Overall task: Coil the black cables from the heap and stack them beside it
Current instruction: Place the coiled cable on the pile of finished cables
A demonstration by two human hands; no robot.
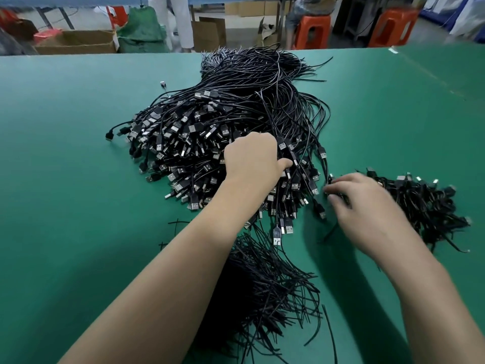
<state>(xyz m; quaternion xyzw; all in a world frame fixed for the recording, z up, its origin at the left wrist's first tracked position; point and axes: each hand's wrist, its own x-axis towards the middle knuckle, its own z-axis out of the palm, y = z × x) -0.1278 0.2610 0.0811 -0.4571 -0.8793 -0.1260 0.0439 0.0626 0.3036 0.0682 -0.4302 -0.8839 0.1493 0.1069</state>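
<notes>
Mostly hidden, the fingers of the left hand [253,158] are buried past the knuckles in the heap of black USB cables [199,132], so I cannot tell whether they grasp a strand. Only the thumb shows, lying against strands to their right. That arm reaches forward, palm down. Blur smears the right hand [367,206], whose curled fingers [341,181] pinch a dark cable [341,197] just right of the heap. Right of those fingers, partly behind the hand, the stack of coiled cables [425,203] lies on the green desk [65,166]. Nearer the person than either hand's fingers, the left forearm covers part of a pile of thin black ties [262,290].
</notes>
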